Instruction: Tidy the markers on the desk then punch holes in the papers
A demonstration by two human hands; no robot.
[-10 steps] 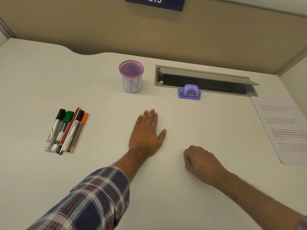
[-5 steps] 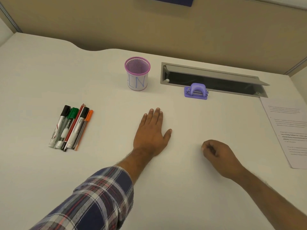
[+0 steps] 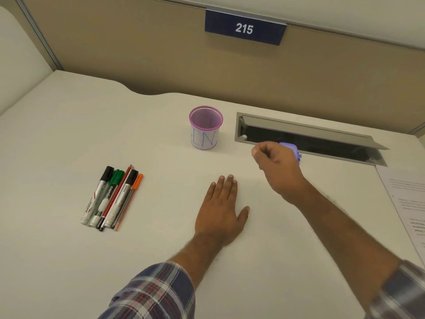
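Markers are seen lying in a neat bundle on the left of the desk, well apart from both hands, with a red pencil and an orange pen laid among them. The left hand is pressed flat on the desk, fingers straight and close together. The right hand is held loosely curled in front of the purple hole punch; whether anything is touched cannot be told. The papers are seen at the right edge. Risk is judged here: the mesh cup could be tipped by a careless reach across, or the markers scattered if grabbed together. "camlin" can be read on the green marker, "LN" on the cup, "215" on the blue sign.
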